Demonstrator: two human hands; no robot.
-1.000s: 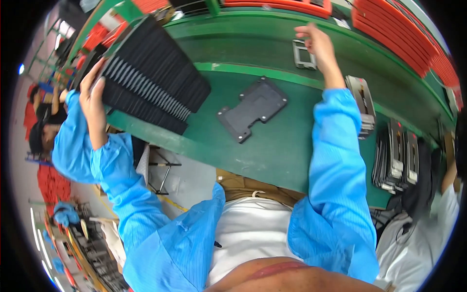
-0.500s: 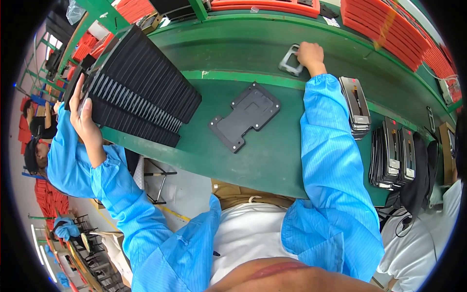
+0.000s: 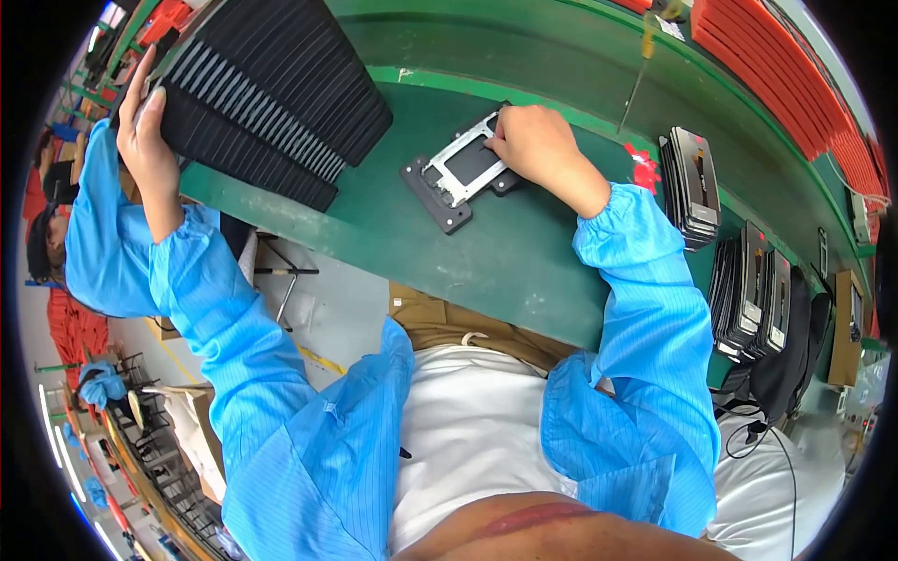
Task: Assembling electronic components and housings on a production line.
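Observation:
My right hand (image 3: 543,150) grips the upper end of a thin silvery metal frame (image 3: 458,185) with a large rectangular opening, its fingers bent over the edge. The frame lies over a black fixture plate (image 3: 438,208) with small round studs, which it partly covers. My left hand (image 3: 145,140) is against the outer end of a tall stack of black ribbed trays (image 3: 271,89). Its fingers are stretched along the stack and the thumb stands apart.
Stacked silvery-and-black frames (image 3: 692,187) stand at the right, with further upright piles (image 3: 748,290) nearer. Red trays (image 3: 758,75) are piled at the far right. A thin-shafted yellow tool (image 3: 647,42) hangs near a red tag (image 3: 643,168). The green bench edge (image 3: 374,248) runs before me.
My right hand has brought the metal frame from the green channel at the back onto the black fixture plate. My left hand stays at the tray stack. The whole view has shifted.

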